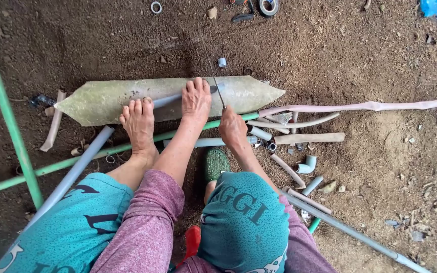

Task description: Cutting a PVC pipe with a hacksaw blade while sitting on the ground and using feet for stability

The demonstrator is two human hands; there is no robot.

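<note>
Under the left hand point(196, 98) lies a grey pipe point(170, 100) on a mottled grey-green board point(107, 101). Beside the right hand point(232, 129) runs a green pipe point(77, 161). Sleeves point(145, 227) are mauve, shorts point(77, 227) teal, soil point(355, 60) brown.

No packages, labels, signs or screens in view.
</note>
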